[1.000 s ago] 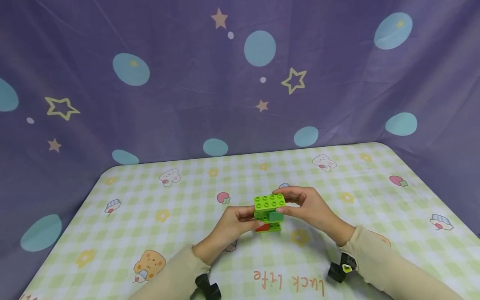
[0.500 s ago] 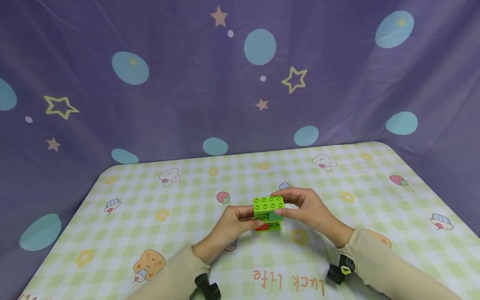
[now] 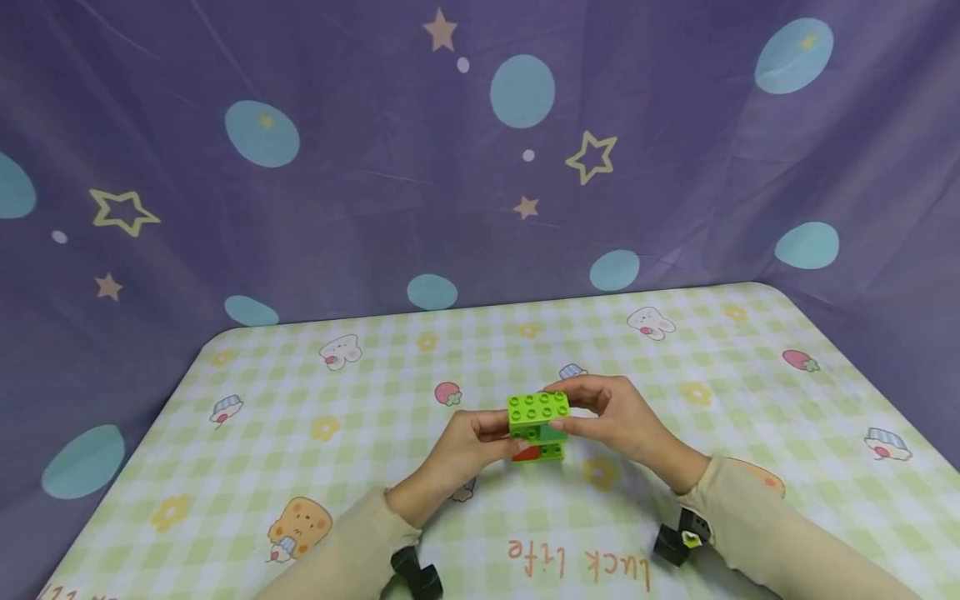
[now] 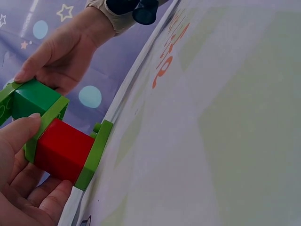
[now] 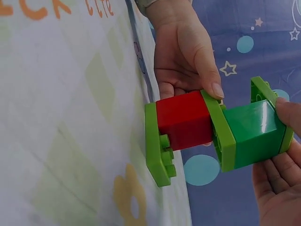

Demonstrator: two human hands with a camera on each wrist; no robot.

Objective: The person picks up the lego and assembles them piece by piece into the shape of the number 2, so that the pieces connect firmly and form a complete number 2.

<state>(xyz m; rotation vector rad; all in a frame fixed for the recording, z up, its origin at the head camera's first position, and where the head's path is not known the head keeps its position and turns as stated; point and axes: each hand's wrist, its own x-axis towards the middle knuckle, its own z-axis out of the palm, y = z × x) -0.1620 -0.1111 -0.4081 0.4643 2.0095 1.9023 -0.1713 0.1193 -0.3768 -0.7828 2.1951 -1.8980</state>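
A small tower of toy building blocks stands on the table between both hands. Its light green bottom plate [image 5: 157,150] touches the cloth and carries a red brick [image 5: 184,121] at its left end. On the red brick sits a light green middle plate [image 5: 222,134], with a dark green brick [image 5: 256,135] at its right part. A studded light green top plate [image 3: 538,407] caps the tower. The left hand [image 3: 471,443] holds the middle plate and red brick from the left. At the right, the right hand [image 3: 618,417] pinches the top plate and dark green brick between thumb and fingers.
A green-and-white checked cloth [image 3: 360,450] with printed cartoons covers the table. Behind its far edge hangs a purple curtain [image 3: 360,208]. A black wrist device [image 3: 682,537] hangs at the right sleeve, another black device [image 3: 417,573] at the left.
The top plate has settled slightly lower on the right, together with the right hand's fingers. The left hand keeps its place on the tower.
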